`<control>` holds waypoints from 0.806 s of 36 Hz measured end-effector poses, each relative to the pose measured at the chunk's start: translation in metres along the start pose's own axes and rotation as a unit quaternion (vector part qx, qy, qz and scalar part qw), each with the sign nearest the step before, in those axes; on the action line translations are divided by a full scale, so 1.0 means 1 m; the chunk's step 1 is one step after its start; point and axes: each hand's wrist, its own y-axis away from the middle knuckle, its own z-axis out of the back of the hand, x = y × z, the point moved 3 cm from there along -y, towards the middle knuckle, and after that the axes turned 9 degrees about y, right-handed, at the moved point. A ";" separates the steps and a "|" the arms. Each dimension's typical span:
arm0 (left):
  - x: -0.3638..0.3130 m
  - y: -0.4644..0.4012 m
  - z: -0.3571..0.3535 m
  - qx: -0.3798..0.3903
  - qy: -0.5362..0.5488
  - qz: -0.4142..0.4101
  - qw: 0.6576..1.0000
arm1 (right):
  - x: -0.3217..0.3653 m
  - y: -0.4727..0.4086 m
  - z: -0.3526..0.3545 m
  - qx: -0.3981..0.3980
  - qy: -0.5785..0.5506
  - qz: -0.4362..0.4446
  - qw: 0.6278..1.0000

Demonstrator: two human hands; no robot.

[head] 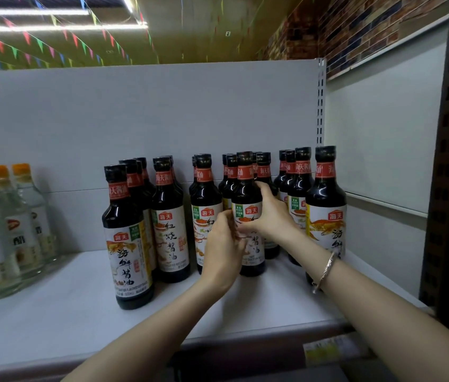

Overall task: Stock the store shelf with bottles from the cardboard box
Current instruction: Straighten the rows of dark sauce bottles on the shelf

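White shelf [80, 307]: both hands' [224, 244] [268, 216] grip wraps a glossy dark bottle [248, 194] (upright).

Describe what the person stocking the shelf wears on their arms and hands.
Both forearms are bare, with no sleeves in view and no gloves. The left hand shows no ring or band that I can make out. By the right hand, the wrist carries a thin silver-coloured bangle with a twisted or patterned surface.

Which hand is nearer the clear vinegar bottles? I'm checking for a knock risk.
Left. The left hand is on the dark bottle mid-shelf, well right of the vinegar bottles. The right hand holds that bottle's far side, farther still.
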 end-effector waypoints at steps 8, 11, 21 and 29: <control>0.006 0.001 0.013 -0.003 -0.033 -0.019 0.999 | 0.000 -0.005 -0.006 0.010 -0.038 0.003 0.999; 0.009 0.001 0.013 0.002 -0.048 -0.022 0.999 | -0.001 -0.006 -0.009 -0.005 -0.038 0.008 0.999; 0.018 0.000 0.011 0.002 -0.066 -0.017 0.998 | -0.001 -0.004 -0.016 -0.071 -0.016 0.024 0.997; 0.003 0.008 0.014 -0.028 -0.075 -0.015 0.997 | -0.001 -0.003 -0.028 -0.104 0.014 0.039 0.994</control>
